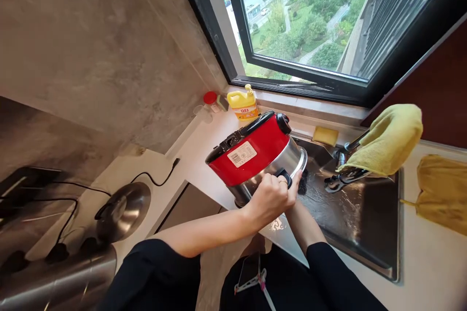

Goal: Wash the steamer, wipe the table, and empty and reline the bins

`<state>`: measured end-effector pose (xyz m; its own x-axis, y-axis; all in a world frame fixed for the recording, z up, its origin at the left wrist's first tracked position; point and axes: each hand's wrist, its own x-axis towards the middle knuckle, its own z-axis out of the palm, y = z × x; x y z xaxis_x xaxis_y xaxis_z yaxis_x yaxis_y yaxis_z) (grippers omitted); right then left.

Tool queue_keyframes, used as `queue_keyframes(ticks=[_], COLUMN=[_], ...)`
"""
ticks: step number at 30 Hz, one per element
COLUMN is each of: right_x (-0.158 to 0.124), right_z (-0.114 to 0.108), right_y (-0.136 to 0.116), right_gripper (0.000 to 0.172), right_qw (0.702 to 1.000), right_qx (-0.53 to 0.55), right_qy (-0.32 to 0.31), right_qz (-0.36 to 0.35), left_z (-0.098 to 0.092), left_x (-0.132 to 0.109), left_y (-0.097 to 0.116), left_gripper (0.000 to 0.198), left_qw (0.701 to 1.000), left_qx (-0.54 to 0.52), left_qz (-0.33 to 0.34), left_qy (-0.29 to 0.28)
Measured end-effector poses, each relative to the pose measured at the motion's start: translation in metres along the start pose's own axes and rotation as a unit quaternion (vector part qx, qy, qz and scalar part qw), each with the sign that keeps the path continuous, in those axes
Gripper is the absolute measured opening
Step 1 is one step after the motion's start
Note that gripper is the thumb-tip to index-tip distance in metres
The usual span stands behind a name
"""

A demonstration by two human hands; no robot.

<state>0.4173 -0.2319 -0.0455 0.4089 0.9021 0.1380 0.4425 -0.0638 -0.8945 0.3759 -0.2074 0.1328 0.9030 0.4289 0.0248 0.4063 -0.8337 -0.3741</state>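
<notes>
A red electric pot (255,150) with a steel inner wall and black trim is tipped on its side at the left rim of the sink (365,233), its mouth facing the basin. My left hand (272,199) is closed round the pot's black side handle (284,175). My right forearm (302,223) runs up under the left hand. The right hand itself is hidden behind the left hand and the pot's rim. Something dark (302,183) shows at the pot's mouth just beyond it.
A faucet (341,177) draped with a yellow cloth (390,138) stands over the wet sink. A yellow sponge (324,135), detergent bottle (243,103) and red-capped jar (210,99) sit near the window. Another yellow cloth (443,192) lies right. A steel lid (124,209) and black cables lie left.
</notes>
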Motion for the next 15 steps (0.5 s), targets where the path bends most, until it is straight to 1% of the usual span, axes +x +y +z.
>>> queue_keyframes(ticks=[1,3,6,7,8,10,12,13,15], right_x=[0.001,0.004,0.006,0.005,0.004,-0.001,-0.007,-0.009,-0.009], right_z=[0.007,0.018,0.024,0.024,0.024,0.023,0.021,0.019,0.013], right_y=[0.000,-0.001,-0.003,-0.004,-0.005,-0.006,-0.002,0.002,0.013], right_gripper=[0.054,0.057,0.060,0.060,0.059,0.056,0.053,0.051,0.052], right_qw=[0.999,0.996,0.986,0.983,0.981,0.984,0.988,0.989,0.992], right_qx=[0.024,0.065,0.095,0.092,0.082,0.040,-0.007,-0.016,0.020], right_qy=[0.002,0.025,0.107,0.136,0.150,0.142,0.111,0.091,0.013], right_qz=[0.021,0.059,0.082,0.085,0.088,0.096,0.109,0.118,0.123], left_z=[-0.001,-0.004,-0.009,-0.011,-0.014,-0.019,-0.024,-0.025,-0.027], left_x=[-0.001,-0.003,-0.006,-0.007,-0.008,-0.010,-0.012,-0.013,-0.016], left_y=[-0.001,-0.002,-0.003,-0.003,-0.002,-0.002,-0.002,-0.002,-0.003], left_gripper=[0.055,0.054,0.052,0.052,0.051,0.049,0.047,0.046,0.046], left_qw=[1.000,1.000,0.999,0.999,0.999,0.999,1.000,1.000,1.000], left_qx=[0.004,0.013,0.020,0.019,0.017,0.013,0.011,0.009,0.001], left_qz=[-0.008,-0.024,-0.037,-0.038,-0.037,-0.031,-0.021,-0.016,-0.006], left_qy=[0.004,0.012,0.020,0.018,0.014,0.007,0.001,-0.003,-0.009])
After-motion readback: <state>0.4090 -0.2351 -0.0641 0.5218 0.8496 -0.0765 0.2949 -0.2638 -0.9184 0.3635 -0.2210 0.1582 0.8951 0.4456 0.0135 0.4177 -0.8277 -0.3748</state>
